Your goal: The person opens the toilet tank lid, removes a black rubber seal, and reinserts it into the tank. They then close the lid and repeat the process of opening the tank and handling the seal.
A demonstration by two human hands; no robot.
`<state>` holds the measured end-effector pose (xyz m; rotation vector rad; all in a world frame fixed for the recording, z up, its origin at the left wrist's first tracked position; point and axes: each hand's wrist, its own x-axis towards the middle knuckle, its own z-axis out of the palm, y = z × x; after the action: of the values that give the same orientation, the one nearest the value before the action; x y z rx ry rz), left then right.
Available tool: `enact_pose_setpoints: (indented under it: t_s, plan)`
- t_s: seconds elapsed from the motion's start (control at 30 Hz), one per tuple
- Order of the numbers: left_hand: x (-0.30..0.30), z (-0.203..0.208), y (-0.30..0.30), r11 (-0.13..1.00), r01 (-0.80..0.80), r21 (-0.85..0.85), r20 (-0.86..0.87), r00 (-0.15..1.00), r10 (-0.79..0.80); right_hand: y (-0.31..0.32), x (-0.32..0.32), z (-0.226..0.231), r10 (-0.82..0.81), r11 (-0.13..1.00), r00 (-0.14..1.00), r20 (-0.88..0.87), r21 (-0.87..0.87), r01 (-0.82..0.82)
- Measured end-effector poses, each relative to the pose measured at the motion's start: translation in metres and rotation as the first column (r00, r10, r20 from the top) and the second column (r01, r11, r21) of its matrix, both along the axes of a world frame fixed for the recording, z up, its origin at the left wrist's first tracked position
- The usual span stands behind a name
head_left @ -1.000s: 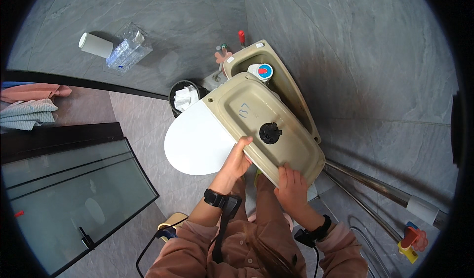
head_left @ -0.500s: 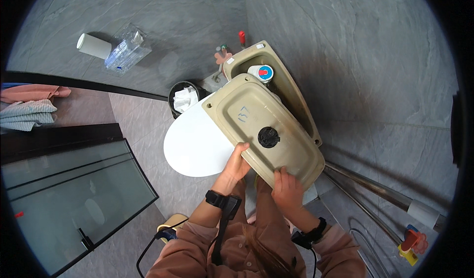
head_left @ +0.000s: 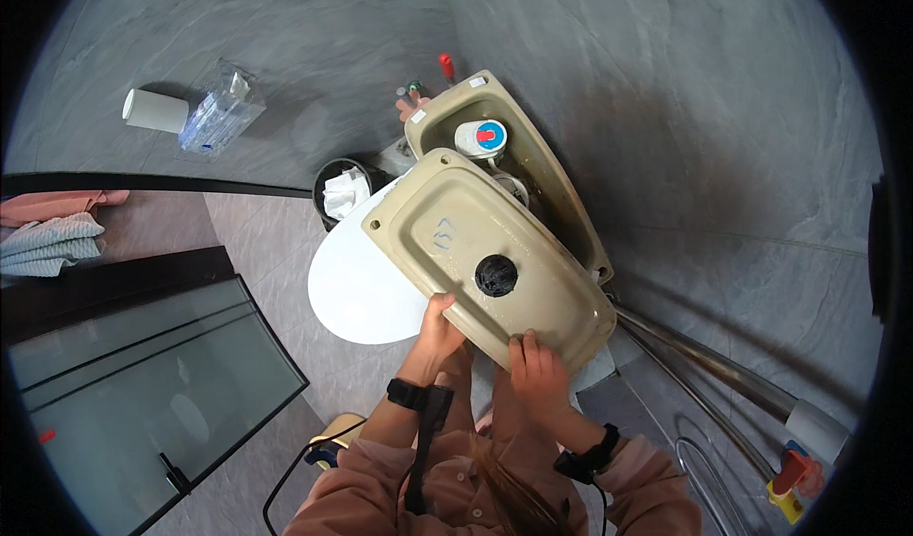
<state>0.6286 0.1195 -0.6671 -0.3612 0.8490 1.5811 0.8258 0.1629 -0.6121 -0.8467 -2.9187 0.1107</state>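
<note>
A beige toilet tank lid [head_left: 561, 322] is held underside up, with a round black piece [head_left: 495, 275] in its middle. My left hand [head_left: 439, 331] grips its near edge, thumb over the rim and the other fingers hidden below. My right hand [head_left: 538, 370] holds the same edge farther right, its fingertips on the inner face and its thumb out of sight. Behind the lid stands the uncovered toilet tank [head_left: 556, 170], partly hidden by it. Inside the tank, a white fitting with a blue and red top [head_left: 482, 137] shows. The white toilet seat cover [head_left: 357, 284] is down, left of the lid.
Left of the tank stands a black bin [head_left: 328, 173] with white paper in it. A metal rail [head_left: 704, 357] runs along the right. A glass door [head_left: 143, 384] is at the left. On the wall are a white cylinder [head_left: 155, 111] and a clear box [head_left: 222, 117].
The lid has shifted slightly toward me and away from the tank, so more of the tank's inside shows. Both hands keep their hold. The whole view has shifted a little.
</note>
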Motion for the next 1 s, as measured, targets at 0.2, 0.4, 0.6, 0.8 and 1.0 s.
enact_pose_setpoints:
  t_s: [0.2, 0.4, 0.6, 0.8, 1.0]
  plan:
    - [0.003, -0.005, -0.008, 0.999, -0.030, -0.019, -0.007, 1.000, 0.030, 0.003, 0.004, 0.006, 0.027, 0.998, 0.999, -0.019, -0.058, -0.028]
    - [-0.002, -0.008, -0.013, 1.000, 0.012, 0.006, 0.003, 1.000, -0.012, 0.005, 0.001, 0.006, 0.036, 0.995, 0.999, -0.019, -0.093, -0.037]
    - [0.000, -0.002, -0.011, 1.000, 0.011, 0.010, -0.004, 1.000, -0.011, 0.044, -0.013, 0.026, -0.178, 0.830, 0.945, -0.276, -0.558, -0.007]
    - [0.000, 0.004, -0.006, 0.999, 0.024, 0.032, -0.007, 1.000, -0.024, 0.087, -0.061, 0.036, -0.250, 0.847, 0.909, -0.335, -0.530, 0.038]
    - [0.000, -0.002, -0.009, 0.998, 0.005, 0.064, 0.035, 0.999, -0.007, 0.089, -0.071, 0.029, -0.227, 0.884, 0.927, -0.300, -0.462, 0.068]
